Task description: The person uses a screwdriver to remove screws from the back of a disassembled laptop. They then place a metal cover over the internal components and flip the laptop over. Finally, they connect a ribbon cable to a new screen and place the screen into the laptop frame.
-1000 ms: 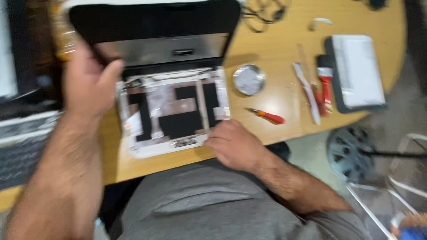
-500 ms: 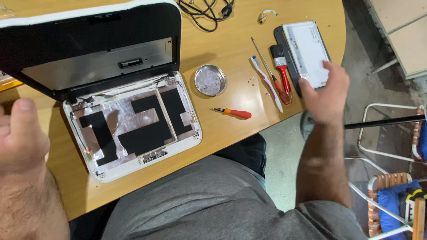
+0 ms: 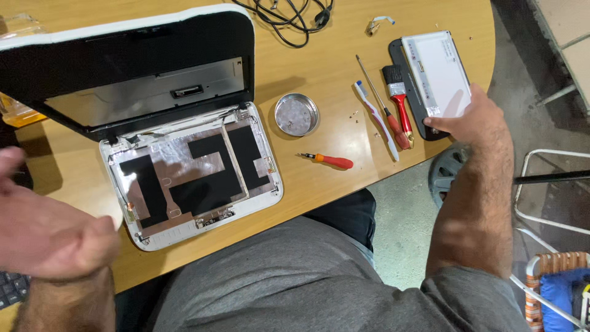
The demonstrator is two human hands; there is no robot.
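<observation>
you are seated at a rounded light-brown wooden table (image 3: 332, 80), your grey-clad lap below its edge, with bare concrete floor and white metal chair frames (image 3: 553, 197) off at 3 o'clock. your right hand (image 3: 470, 117) reaches out to 2 o'clock and rests on the near corner of a flat white rectangular panel (image 3: 439, 71) that lies on a black tray-like cover (image 3: 409, 92) near the table's right rim; fingers curl over the panel's lower edge, thumb at its side, so the hand is closed on it. the panel is pale, glossy, with a thin strip along its left edge. your left hand (image 3: 52, 237) hovers at 8 o'clock, blurred, loosely curled and holding nothing, well apart from the panel. between the hands sits an opened small white laptop shell (image 3: 190, 175), its base showing silver foil and black patches, its black lid frame (image 3: 129, 67) tilted up at 11 o'clock. just left of the panel lie a red-handled paintbrush (image 3: 399, 101), a white toothbrush (image 3: 375, 117) and a thin long screwdriver (image 3: 375, 92); a small orange-handled screwdriver (image 3: 329, 160) and a round metal dish (image 3: 296, 114) lie nearer centre. a black cable (image 3: 289, 15) coils at 12 o'clock.
</observation>
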